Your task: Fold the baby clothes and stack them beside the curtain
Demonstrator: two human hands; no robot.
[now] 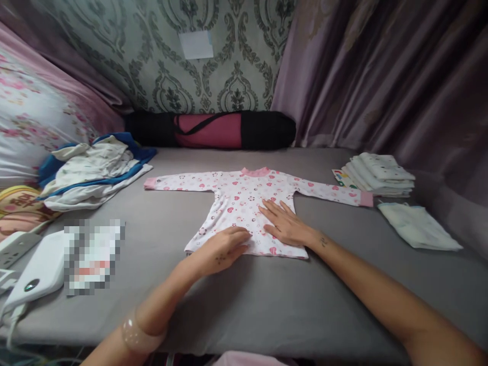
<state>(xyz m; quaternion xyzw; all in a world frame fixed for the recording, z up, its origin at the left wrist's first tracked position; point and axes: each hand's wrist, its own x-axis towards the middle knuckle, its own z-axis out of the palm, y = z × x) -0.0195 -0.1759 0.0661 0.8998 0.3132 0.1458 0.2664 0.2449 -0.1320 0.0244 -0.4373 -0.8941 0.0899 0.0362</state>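
A small long-sleeved shirt [236, 203], white with pink hearts and pink collar and cuffs, lies spread flat on the grey bed sheet [160, 269]. Both sleeves stretch out to the sides. My right hand [284, 223] rests flat on the right side of its body, fingers spread. My left hand [226, 246] is over the lower hem near the middle, its fingers together and curled downward at the cloth. Whether the left fingers pinch any fabric is hidden from view.
Folded cloths [381, 175] are stacked at right, with one folded white cloth [419, 226] before them. A rumpled clothes pile [95, 170] lies left. Nearer are a white power bank [41, 269], a power strip [17, 249] and a blurred packet [95, 256]. A black-and-red bag [209, 130] lies along the wall.
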